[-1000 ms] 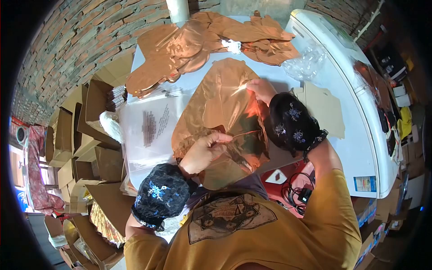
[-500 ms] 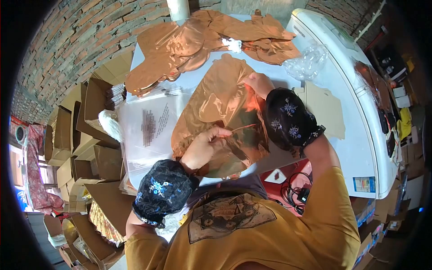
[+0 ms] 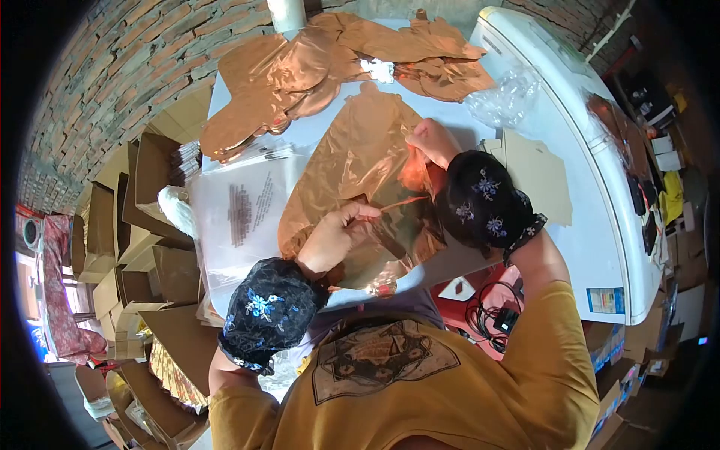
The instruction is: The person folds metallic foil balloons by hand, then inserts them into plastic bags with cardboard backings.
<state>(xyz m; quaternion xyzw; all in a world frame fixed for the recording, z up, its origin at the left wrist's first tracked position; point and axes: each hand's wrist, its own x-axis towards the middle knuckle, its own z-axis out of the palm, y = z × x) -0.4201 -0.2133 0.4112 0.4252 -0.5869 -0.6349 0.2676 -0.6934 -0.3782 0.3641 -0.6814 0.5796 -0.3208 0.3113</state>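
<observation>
A large shiny copper-coloured foil balloon [image 3: 337, 165], flat and uninflated, lies on the table in front of me. My left hand [image 3: 341, 234] is closed in a pinch at its lower middle, at one end of a thin copper-coloured strip [image 3: 401, 203]. Further up, at the balloon's right edge, my right hand [image 3: 433, 142] pinches the foil, which looks bunched and reddish beneath the fingers. Several more flat copper foil balloons [image 3: 277, 75] lie along the far side of the table.
Clear printed plastic bags [image 3: 240, 199] are stacked on the table [image 3: 469, 259] at the left. Crumpled clear plastic [image 3: 506, 97] and cardboard sheets [image 3: 529, 172] lie to the right, beside a white appliance [image 3: 592, 172]. Open cardboard boxes [image 3: 157, 172] crowd the left side; cables [image 3: 491, 315] hang below.
The foil at the right edge has been drawn together under my right hand, and its fold has opened flatter across the middle. Both hands keep their pinch. The view has shifted slightly.
</observation>
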